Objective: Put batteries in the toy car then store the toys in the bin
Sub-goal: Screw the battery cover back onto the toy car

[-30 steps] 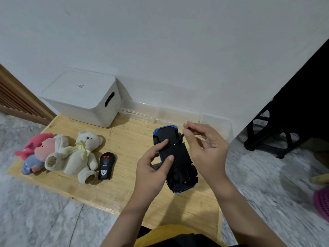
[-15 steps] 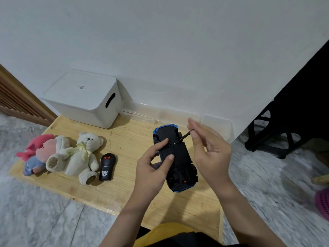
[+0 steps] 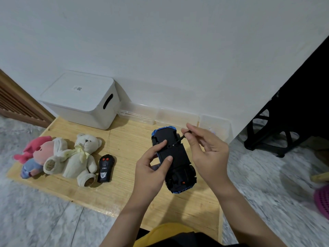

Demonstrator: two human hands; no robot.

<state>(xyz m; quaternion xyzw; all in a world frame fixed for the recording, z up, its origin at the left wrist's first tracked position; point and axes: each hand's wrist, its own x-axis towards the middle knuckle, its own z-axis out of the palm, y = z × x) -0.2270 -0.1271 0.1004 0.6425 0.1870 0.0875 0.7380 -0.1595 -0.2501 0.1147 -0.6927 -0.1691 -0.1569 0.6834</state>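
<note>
Wooden board [image 3: 124,191] on marble floor [image 3: 41,218] — left hand [image 3: 151,168] gripping toy car [image 3: 173,157], right hand [image 3: 206,150] pinching screwdriver [image 3: 181,138]

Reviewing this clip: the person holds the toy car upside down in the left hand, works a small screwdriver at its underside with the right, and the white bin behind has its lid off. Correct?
Not quite. The head view shows the white bin with its lid on. The rest holds: the left hand grips the upturned toy car while the right hand pinches a small screwdriver against its underside.
</note>
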